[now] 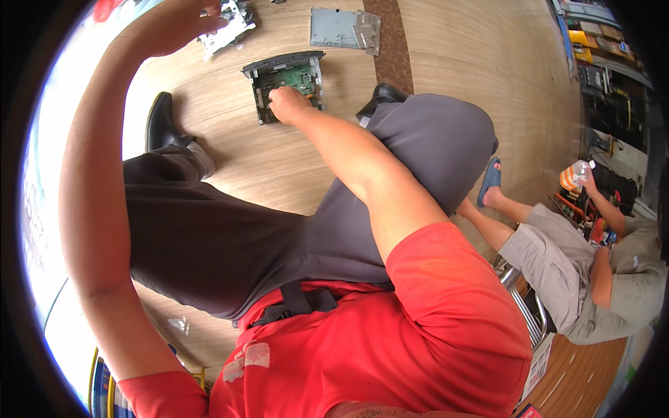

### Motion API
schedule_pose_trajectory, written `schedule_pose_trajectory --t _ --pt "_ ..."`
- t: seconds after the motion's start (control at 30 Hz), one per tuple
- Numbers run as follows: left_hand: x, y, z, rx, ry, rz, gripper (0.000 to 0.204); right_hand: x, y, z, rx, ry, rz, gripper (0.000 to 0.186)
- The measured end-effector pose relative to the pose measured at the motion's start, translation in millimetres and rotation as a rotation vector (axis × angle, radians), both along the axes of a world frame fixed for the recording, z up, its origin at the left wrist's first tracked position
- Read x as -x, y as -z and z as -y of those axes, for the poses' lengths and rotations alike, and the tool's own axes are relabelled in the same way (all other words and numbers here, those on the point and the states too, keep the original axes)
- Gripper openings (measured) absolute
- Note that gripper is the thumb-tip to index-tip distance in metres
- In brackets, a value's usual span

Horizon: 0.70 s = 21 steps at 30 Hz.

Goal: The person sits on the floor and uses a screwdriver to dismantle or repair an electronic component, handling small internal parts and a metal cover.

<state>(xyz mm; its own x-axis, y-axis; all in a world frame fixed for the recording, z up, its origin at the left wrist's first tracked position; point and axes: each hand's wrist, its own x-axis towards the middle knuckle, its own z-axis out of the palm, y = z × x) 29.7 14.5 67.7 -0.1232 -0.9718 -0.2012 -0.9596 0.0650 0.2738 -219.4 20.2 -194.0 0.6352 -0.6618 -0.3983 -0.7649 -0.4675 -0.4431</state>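
My left hand (188, 21) reaches to the top edge, bent fingers apart, over a silver metal frame with electronic parts (233, 31); nothing shows in its grasp. My right hand (286, 103) has its fingers curled inside an open dark-fronted device housing (254, 73) on the floor, over its green circuit board (296, 75); what they grip is hidden. A grey metal cover (338, 24) with a smaller perforated plate lies behind and to the right of the housing.
My booted feet stand either side of the housing on the wood-look floor (474, 63). At right a seated person (620, 272) in grey holds a bottle (573, 174), a sandalled foot stretched toward me. Cluttered shelves (599, 42) line the right wall.
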Motion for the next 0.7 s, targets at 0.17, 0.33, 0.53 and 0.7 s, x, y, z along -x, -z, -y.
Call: schedule_pose_trajectory --t 0.17,0.33,0.53,0.7 --pt "7 -10 -4 -0.010 -0.029 -0.046 0.032 4 -14 0 0.018 0.008 0.063 0.022" --pt "13 -10 -5 0.042 0.051 -0.046 0.032 23 -50 11 0.090 0.016 0.169 0.023" --pt "35 -1 0 -0.026 0.102 -0.117 0.030 46 -174 52 0.145 -0.002 0.247 0.022" --pt "56 11 3 -0.129 0.111 -0.166 0.037 55 -275 70 0.159 -0.014 0.322 0.023"
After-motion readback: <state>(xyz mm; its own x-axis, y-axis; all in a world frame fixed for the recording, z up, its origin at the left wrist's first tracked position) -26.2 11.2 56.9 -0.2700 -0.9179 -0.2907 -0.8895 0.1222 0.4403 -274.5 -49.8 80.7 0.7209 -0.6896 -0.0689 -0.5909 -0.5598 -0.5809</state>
